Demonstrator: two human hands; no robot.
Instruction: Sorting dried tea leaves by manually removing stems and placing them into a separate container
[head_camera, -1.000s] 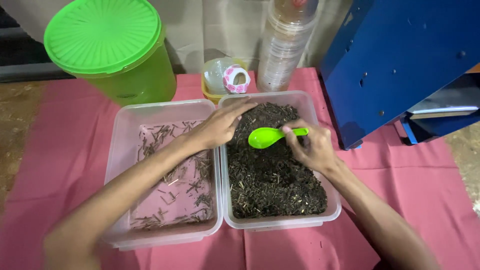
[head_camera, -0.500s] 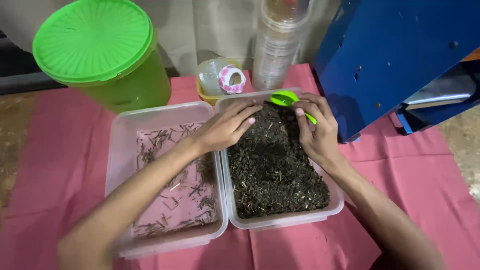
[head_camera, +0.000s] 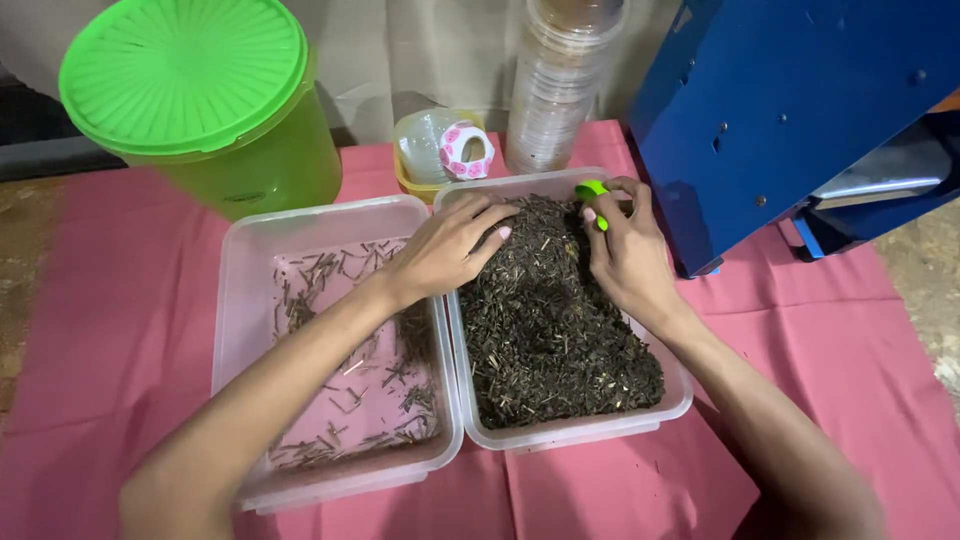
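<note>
Two clear plastic tubs stand side by side on a pink cloth (head_camera: 100, 330). The left tub (head_camera: 330, 330) holds a thin scatter of pale dry stalks over its bottom; the right tub (head_camera: 570, 320) is heaped with dark dried leaf bits (head_camera: 550, 340).

The left hand (head_camera: 445, 250) reaches across the left tub's rim and rests palm down on the near edge of the dark heap, fingers loosely spread and lightly curled. The right hand (head_camera: 625, 255) lies on the far right of the same heap, fingers closed around one green plastic scoop (head_camera: 592, 195), of which only a small part shows at the tub's far rim.

Behind the tubs sit one small yellow cup (head_camera: 420, 175) holding a pink-and-white tape roll (head_camera: 466, 150), one tall stack of clear round containers (head_camera: 560, 90), and one big green lidded bucket (head_camera: 200, 100) at far left. A blue metal cabinet (head_camera: 790, 110) crowds the right side, close by the right tub.
</note>
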